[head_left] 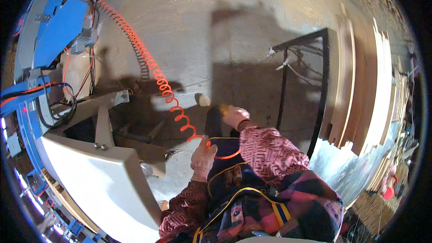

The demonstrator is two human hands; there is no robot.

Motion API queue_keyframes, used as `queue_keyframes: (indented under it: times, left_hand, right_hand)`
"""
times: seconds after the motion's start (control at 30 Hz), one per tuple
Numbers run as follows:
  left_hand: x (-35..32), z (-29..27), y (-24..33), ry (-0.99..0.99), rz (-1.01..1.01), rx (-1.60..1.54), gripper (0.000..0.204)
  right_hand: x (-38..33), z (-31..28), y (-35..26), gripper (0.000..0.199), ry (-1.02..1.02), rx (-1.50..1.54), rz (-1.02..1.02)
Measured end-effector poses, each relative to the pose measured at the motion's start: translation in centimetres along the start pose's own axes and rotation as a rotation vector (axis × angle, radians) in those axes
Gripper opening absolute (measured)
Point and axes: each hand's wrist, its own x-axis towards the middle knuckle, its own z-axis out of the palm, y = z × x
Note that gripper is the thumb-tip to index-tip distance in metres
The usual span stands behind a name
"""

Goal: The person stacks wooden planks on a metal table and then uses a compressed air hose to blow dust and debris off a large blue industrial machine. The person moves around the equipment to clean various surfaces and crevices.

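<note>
An orange coiled air hose (167,93) stretches down from the machine at upper left. My left hand (202,159), in a pale glove, is closed round its lower end, just in front of my dark apron. Past that hand, a smooth stretch of orange hose (228,155) curves across the apron and passes out of sight by my right forearm. My right hand (236,117), also gloved, reaches farther forward over the shadowed floor. Its fingers are closed on a small yellow-orange object (223,109), mostly hidden and too blurred to name.
A blue and grey machine (60,33) with cables fills the left, above a white metal housing (94,180). To the right are a black metal frame (325,76) and stacked wooden boards (360,76). A pale round lump (204,101) lies on the floor ahead.
</note>
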Motion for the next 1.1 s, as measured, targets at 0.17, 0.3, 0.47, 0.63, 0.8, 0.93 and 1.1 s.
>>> queue_keyframes:
  times: [0.17, 0.3, 0.47, 0.63, 0.8, 0.93, 1.1]
  left_hand:
    - [1.0, -5.7, 0.5, 0.051, -0.011, -0.351, 0.056]
    - [1.7, -14.0, 10.2, -0.027, -0.122, -0.575, 0.061]
    - [3.4, -18.0, 12.8, -0.046, -0.136, -1.167, 0.062]
    - [5.6, -19.7, 16.5, -0.083, -0.106, -1.225, 0.064]
    - [10.8, -22.3, 24.5, -0.222, -0.117, -1.099, 0.069]
    - [18.9, -19.3, 29.3, -0.368, 0.072, -1.178, 0.075]
    - [28.7, -19.3, 40.1, -0.331, 0.155, -0.341, 0.072]
  right_hand:
    - [6.5, -0.2, -13.8, 0.029, -0.02, -0.254, -0.21]
    - [14.2, -4.0, -21.2, 0.025, 0.103, -0.246, -0.022]
    - [19.6, -14.4, -25.5, 0.025, 0.134, -0.177, 0.145]
    - [21.1, -24.2, -23.6, 0.03, 0.246, 0.015, 0.285]
    - [26.0, -31.8, -14.0, 0.031, 0.509, 0.108, 0.273]
    - [28.8, -38.6, -4.9, 0.029, 0.479, 0.038, 0.249]
    - [32.9, -50.5, 2.4, 0.036, 0.535, 0.277, 0.404]
